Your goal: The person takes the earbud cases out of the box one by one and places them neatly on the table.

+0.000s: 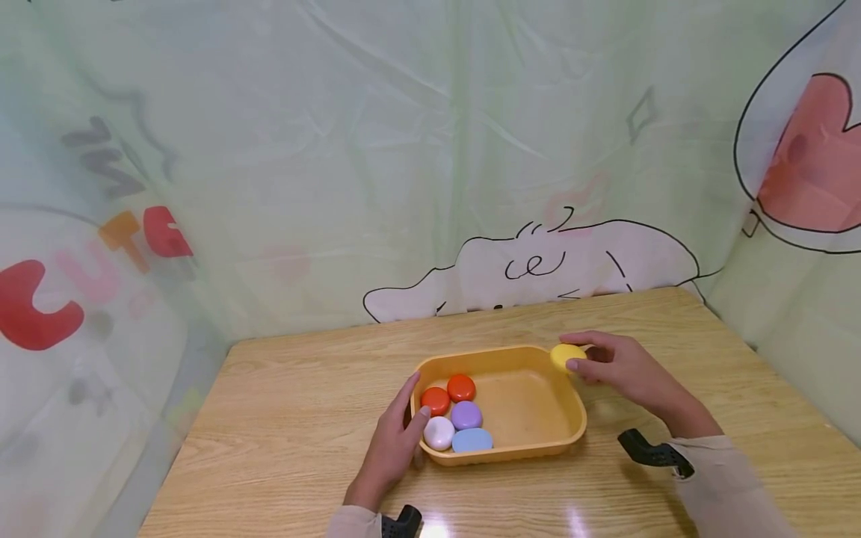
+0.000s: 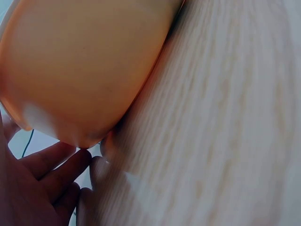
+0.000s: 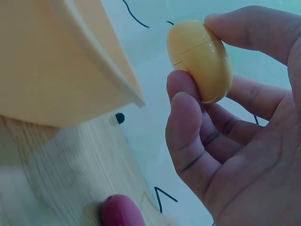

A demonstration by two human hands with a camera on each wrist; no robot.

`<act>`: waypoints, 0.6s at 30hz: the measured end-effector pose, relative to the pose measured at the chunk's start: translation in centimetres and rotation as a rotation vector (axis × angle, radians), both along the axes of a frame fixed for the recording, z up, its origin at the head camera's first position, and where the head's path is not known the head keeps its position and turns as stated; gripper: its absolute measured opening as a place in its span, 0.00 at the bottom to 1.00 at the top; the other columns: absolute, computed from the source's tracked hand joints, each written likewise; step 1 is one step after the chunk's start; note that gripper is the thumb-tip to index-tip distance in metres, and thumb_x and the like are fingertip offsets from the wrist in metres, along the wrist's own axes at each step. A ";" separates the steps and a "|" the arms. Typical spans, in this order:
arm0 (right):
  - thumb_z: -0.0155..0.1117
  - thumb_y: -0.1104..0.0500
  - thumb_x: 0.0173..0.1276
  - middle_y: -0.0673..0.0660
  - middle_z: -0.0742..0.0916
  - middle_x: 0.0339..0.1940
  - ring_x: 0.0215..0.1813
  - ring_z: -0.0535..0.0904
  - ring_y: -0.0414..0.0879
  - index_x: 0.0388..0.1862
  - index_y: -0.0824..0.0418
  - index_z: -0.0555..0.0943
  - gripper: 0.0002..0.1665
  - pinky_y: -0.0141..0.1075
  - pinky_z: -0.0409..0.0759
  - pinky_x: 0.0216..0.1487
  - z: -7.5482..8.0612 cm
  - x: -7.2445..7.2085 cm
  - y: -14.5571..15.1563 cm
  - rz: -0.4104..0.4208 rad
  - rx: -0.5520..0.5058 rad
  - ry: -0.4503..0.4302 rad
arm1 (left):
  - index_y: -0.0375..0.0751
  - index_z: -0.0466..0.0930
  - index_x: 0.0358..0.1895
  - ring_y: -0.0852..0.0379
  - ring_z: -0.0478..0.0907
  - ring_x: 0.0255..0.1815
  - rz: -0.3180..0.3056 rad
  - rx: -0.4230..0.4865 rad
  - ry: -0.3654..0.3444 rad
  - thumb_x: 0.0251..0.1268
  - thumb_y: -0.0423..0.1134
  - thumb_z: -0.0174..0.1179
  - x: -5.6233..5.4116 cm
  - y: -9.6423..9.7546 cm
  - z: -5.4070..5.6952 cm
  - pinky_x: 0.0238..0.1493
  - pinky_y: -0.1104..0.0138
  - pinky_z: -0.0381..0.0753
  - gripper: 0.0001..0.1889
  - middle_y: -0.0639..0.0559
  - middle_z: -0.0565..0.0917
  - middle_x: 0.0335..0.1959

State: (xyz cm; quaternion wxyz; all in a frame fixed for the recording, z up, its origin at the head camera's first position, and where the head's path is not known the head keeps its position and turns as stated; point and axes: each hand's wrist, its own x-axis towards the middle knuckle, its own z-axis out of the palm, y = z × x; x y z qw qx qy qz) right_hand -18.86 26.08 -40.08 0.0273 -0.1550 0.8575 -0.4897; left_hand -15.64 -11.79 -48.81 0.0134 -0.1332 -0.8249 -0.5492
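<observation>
My right hand (image 1: pixel 615 366) pinches a small yellow rounded case (image 1: pixel 568 358) at the back right corner of a shallow orange-yellow tray (image 1: pixel 538 450). In the right wrist view a seam line crosses the glossy yellow case (image 3: pixel 200 61), held up between thumb and fingers beside the tray wall (image 3: pixel 70 94). At the tray's left end my left hand (image 1: pixel 392 437) grips the side, thumb over the rim and fingers along the outside. Inside the tray's left part lie two red pieces (image 1: pixel 461 388), a purple one (image 1: pixel 466 415), a white one (image 1: pixel 439 433) and a light blue one (image 1: pixel 472 440).
A magenta rounded piece (image 3: pixel 122 212) lies on the wooden table (image 1: pixel 303 418) near the tray, seen in the right wrist view. Behind the table hangs a pale printed curtain (image 1: pixel 403 149), which also runs along both sides.
</observation>
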 end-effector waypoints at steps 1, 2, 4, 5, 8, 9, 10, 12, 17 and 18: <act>0.67 0.54 0.72 0.63 0.84 0.48 0.39 0.81 0.50 0.67 0.64 0.76 0.29 0.39 0.86 0.39 -0.1 0.0 0.2 0.000 -0.007 -0.005 | 0.57 0.56 0.80 0.52 0.57 0.77 -0.001 0.000 -0.002 0.78 0.46 0.52 0.0 0.0 0.0 0.73 0.55 0.60 0.31 0.54 0.61 0.78; 0.66 0.54 0.72 0.62 0.84 0.48 0.40 0.81 0.51 0.68 0.64 0.75 0.29 0.39 0.86 0.39 -0.1 -0.1 0.5 -0.005 -0.005 -0.006 | 0.57 0.55 0.80 0.52 0.57 0.77 -0.001 -0.001 -0.005 0.78 0.46 0.52 0.0 0.0 0.0 0.73 0.55 0.60 0.31 0.54 0.61 0.78; 0.66 0.53 0.72 0.62 0.84 0.49 0.41 0.82 0.51 0.68 0.64 0.75 0.30 0.39 0.86 0.40 -0.2 -0.1 0.9 -0.019 -0.002 -0.009 | 0.57 0.55 0.80 0.53 0.57 0.78 -0.002 -0.003 -0.011 0.78 0.46 0.52 0.0 0.0 0.0 0.73 0.55 0.60 0.31 0.55 0.60 0.78; 0.66 0.53 0.72 0.62 0.84 0.50 0.42 0.82 0.51 0.69 0.64 0.75 0.30 0.38 0.85 0.40 -0.2 -0.1 1.1 -0.028 0.004 -0.012 | 0.58 0.55 0.80 0.54 0.56 0.78 -0.004 -0.004 -0.014 0.78 0.46 0.52 0.0 0.0 0.0 0.73 0.55 0.60 0.31 0.55 0.60 0.78; 0.66 0.51 0.72 0.62 0.83 0.55 0.46 0.82 0.47 0.69 0.63 0.74 0.32 0.35 0.85 0.42 -0.3 -0.1 1.5 -0.058 0.030 -0.013 | 0.60 0.54 0.80 0.55 0.56 0.78 -0.002 -0.007 -0.028 0.78 0.47 0.52 0.0 0.0 -0.1 0.73 0.56 0.60 0.31 0.58 0.59 0.78; 0.66 0.50 0.72 0.62 0.83 0.56 0.46 0.81 0.46 0.70 0.63 0.74 0.32 0.35 0.85 0.43 -0.3 -0.2 1.6 -0.064 0.038 -0.014 | 0.60 0.54 0.80 0.55 0.56 0.78 -0.001 -0.011 -0.030 0.78 0.48 0.52 0.0 -0.1 -0.1 0.74 0.56 0.60 0.31 0.58 0.59 0.78; 0.66 0.49 0.72 0.63 0.82 0.57 0.47 0.81 0.46 0.70 0.63 0.74 0.33 0.34 0.84 0.43 -0.4 -0.2 1.7 -0.070 0.045 -0.014 | 0.61 0.54 0.80 0.55 0.56 0.78 0.002 -0.015 -0.030 0.78 0.48 0.52 0.0 -0.1 -0.2 0.74 0.56 0.60 0.31 0.59 0.59 0.78; 0.66 0.47 0.72 0.63 0.82 0.59 0.48 0.81 0.47 0.70 0.62 0.74 0.33 0.33 0.84 0.44 -0.5 -0.3 1.8 -0.086 0.059 -0.018 | 0.62 0.54 0.80 0.55 0.55 0.78 0.005 -0.023 -0.032 0.78 0.49 0.52 0.0 -0.2 -0.2 0.74 0.55 0.59 0.31 0.59 0.59 0.78; 0.65 0.45 0.72 0.65 0.79 0.63 0.55 0.79 0.56 0.70 0.62 0.74 0.35 0.31 0.81 0.47 -0.7 -0.3 2.5 -0.121 0.103 -0.018 | 0.61 0.54 0.80 0.54 0.55 0.78 -0.001 -0.028 -0.025 0.78 0.50 0.51 0.0 -0.1 -0.1 0.74 0.55 0.59 0.31 0.59 0.59 0.78; 0.64 0.45 0.72 0.65 0.79 0.64 0.56 0.78 0.58 0.71 0.62 0.73 0.35 0.31 0.81 0.47 -0.7 -0.3 2.7 -0.126 0.109 -0.016 | 0.61 0.54 0.80 0.55 0.55 0.78 -0.002 -0.026 -0.026 0.78 0.50 0.51 0.0 -0.1 -0.1 0.74 0.55 0.59 0.31 0.59 0.59 0.78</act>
